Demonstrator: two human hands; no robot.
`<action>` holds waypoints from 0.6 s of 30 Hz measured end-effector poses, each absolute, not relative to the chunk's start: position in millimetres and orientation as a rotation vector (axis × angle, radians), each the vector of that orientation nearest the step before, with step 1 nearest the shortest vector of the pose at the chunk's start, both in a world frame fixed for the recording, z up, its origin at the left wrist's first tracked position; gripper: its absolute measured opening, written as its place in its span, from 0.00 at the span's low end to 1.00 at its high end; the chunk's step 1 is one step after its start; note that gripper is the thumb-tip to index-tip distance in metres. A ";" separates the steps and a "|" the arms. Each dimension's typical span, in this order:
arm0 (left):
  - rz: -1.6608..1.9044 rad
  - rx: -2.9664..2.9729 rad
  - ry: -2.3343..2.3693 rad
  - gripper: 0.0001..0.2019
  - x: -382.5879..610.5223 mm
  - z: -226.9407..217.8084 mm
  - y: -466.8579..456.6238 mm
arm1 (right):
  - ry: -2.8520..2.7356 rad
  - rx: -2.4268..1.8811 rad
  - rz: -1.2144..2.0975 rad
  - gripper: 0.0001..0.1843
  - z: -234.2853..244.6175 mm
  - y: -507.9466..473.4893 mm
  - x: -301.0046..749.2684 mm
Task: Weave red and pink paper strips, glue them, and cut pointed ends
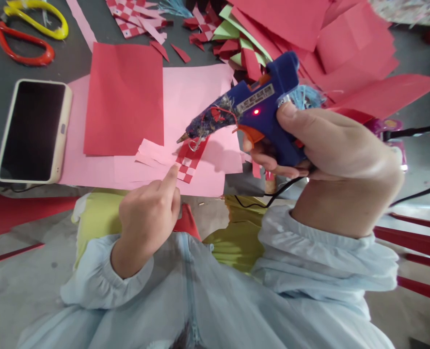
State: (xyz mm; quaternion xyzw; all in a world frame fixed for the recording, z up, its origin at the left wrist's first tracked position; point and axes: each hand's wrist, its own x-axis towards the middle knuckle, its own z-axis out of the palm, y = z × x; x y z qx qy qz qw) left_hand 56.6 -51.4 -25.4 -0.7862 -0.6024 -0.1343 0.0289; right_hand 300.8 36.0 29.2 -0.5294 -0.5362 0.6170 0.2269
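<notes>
My right hand (320, 150) is wrapped round the handle of a blue hot glue gun (258, 106), a finger on its orange trigger. Its red light is on and its nozzle points down-left at a small woven red-and-pink paper piece (188, 162). My left hand (147, 218) is curled, its index finger stretched out and pressing the lower edge of that woven piece. The piece lies on a pink paper sheet (196, 92) at the table's near edge.
A red paper sheet (124, 99) lies on the pink one. A phone (33, 130) in a cream case sits at the left. Yellow scissors (36, 17) and red scissors (20, 46) lie at the top left. Red and green paper scraps (309, 43) pile at the top right. The black cord (411, 132) trails right.
</notes>
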 end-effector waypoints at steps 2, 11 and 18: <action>-0.414 -2.425 -1.861 0.21 56.6 -25.6 -51.6 | -1.522 -1.467 1.696 0.31 28.9 36.1 302.2; -0.367 -2.423 -1.898 0.21 56.7 -25.1 -51.7 | -1.495 -1.514 1.676 0.33 28.8 35.1 302.3; -0.280 -2.431 -1.960 0.22 57.4 -22.7 -51.9 | -1.492 -1.512 1.663 0.34 26.3 35.3 303.6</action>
